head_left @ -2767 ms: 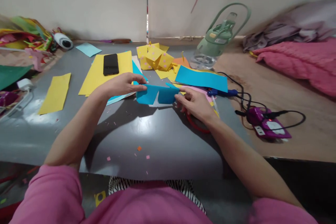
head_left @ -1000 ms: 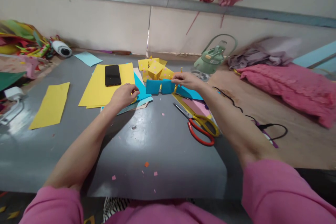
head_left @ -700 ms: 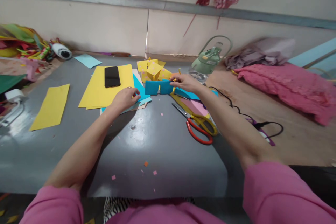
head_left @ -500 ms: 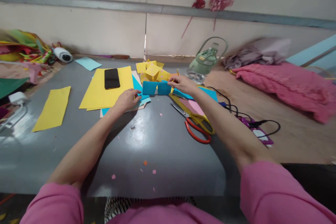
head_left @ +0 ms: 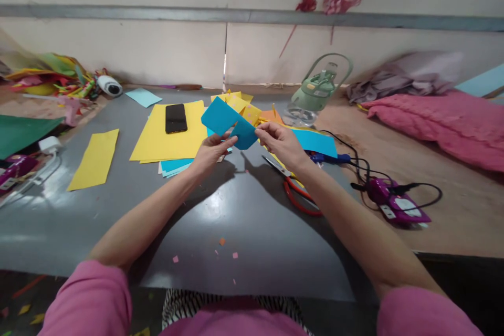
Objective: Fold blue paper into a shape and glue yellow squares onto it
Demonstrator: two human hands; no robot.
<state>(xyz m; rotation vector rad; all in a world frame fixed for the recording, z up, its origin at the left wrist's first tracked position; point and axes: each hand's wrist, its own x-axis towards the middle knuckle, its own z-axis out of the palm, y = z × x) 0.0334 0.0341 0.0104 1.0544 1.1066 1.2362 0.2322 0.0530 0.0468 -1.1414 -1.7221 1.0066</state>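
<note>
A blue paper piece [head_left: 220,115] with a notch in its lower edge is held up at a tilt over the middle of the table. My left hand [head_left: 216,151] pinches its lower edge near the notch. At its right end, my right hand [head_left: 275,139] has the paper between thumb and fingers. Behind it are yellow dotted folded paper shapes [head_left: 251,112]. Red-handled scissors [head_left: 293,185] lie beside my right forearm, blades pointing up and left. A black phone [head_left: 176,118] rests on yellow sheets [head_left: 149,142] to the left.
A green bottle [head_left: 313,92] stands behind my right hand. Blue paper [head_left: 316,142], cables and a purple power strip [head_left: 397,203] lie right, near pink fabric [head_left: 441,121]. A yellow strip [head_left: 94,160] and a white camera [head_left: 109,85] are left. Small paper scraps dot the grey table [head_left: 275,257].
The blue paper has been raised and tilted. My left hand, earlier beside it with fingers apart, has moved right and taken hold of it. The view has shifted slightly.
</note>
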